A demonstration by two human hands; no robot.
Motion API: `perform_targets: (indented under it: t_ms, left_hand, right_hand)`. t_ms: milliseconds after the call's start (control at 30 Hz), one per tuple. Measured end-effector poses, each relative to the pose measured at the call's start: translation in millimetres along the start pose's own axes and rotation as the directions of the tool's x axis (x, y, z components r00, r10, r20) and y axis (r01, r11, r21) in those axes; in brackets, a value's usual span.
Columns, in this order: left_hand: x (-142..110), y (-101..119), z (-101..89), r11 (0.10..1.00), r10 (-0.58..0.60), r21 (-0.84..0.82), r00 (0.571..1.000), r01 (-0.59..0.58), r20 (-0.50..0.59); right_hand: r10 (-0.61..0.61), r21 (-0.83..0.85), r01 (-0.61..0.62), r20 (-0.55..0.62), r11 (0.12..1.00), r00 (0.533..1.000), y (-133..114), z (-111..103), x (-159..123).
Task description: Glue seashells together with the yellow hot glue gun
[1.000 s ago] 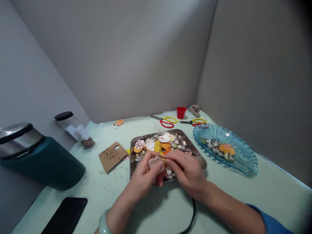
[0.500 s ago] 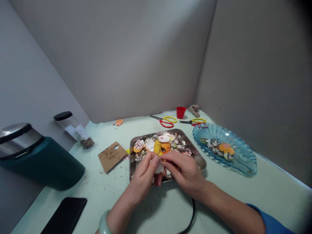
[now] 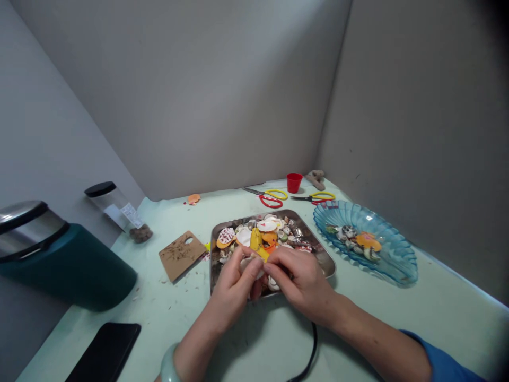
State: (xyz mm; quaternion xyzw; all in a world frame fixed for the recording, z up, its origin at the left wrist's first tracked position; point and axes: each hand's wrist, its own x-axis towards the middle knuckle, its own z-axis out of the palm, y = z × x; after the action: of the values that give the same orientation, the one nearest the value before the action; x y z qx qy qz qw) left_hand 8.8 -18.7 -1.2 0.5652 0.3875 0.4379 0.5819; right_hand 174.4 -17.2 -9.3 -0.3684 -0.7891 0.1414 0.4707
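Note:
My left hand (image 3: 234, 281) is closed around a whitish seashell (image 3: 251, 267), with the thumb pressed over its face. At the shell's right edge, my right hand (image 3: 300, 278) has its thumb and fingertips pinched together; whatever lies between them is too small to make out. Both hands are over the near side of a metal tray (image 3: 328, 260) full of shells. Just beyond my fingertips, a long yellow object (image 3: 256, 240) lies among the shells, its near end partly covered. A speckled shell (image 3: 227, 235) rests at the tray's left.
A blue glass dish (image 3: 397, 249) with shells stands right. Behind are red-and-yellow-handled scissors (image 3: 274, 197), pliers (image 3: 314, 198) and a red cup (image 3: 294, 183). Leftward are a brown card (image 3: 181, 257), a clear jar (image 3: 119, 207), a green bottle (image 3: 87, 270) and a phone (image 3: 105, 350). A black cord (image 3: 314, 350) runs nearby.
The shell has been tilted and turned in my left hand, and my fingers have shifted along its edge. My right fingertips stay close against it. The view has drifted slightly.

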Motion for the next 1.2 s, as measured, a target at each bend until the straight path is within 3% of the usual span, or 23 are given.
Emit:
perform_targets:
  t_ms: [367, 1200]
  left_hand:
    - [-1.1, -0.5, -0.7, 0.999, 0.017, 0.044, 1.000, -0.017, 0.006]
    - [-2.3, -1.4, 1.0, 0.991, 0.015, 0.135, 0.998, -0.006, -0.068]
  right_hand:
    - [0.050, 0.110, -0.055, 0.047, 0.992, 0.998, -2.5, -0.5, 1.3]
    - [-0.010, 0.087, 0.004, 0.076, 0.996, 0.997, -1.0, -1.8, 1.1]
